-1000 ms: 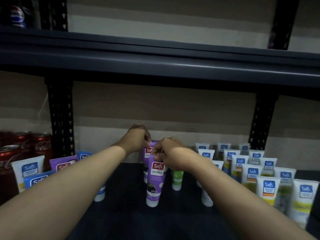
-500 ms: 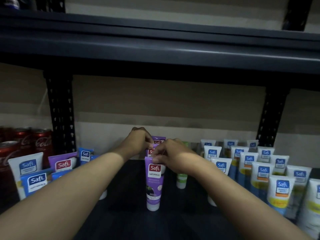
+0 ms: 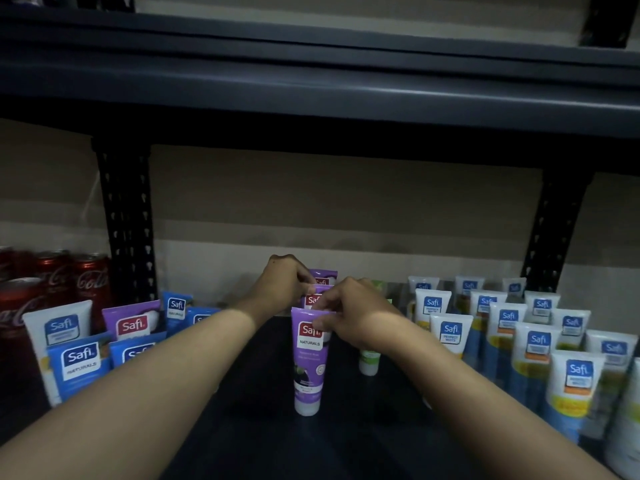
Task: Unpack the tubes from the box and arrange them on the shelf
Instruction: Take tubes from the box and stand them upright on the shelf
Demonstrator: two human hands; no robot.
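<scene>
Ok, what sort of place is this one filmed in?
Probably a shop or stockroom display: a dark slotted-metal shelving rack, rows of matching white-and-blue plastic tubes standing cap-down, and red cola cans at the left. The left hand and right hand grip purple plastic tubes there.

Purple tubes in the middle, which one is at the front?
The purple tube with its whole label and white cap showing; the right hand pinches its top. The other two stand behind it, mostly hidden.

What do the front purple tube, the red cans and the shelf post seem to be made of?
Front purple tube: probably soft plastic, slight sheen, flat crimped top.
Red cans: likely aluminium, glossy, silvery rims.
Shelf post: apparently painted metal, matte, punched slots.
</scene>
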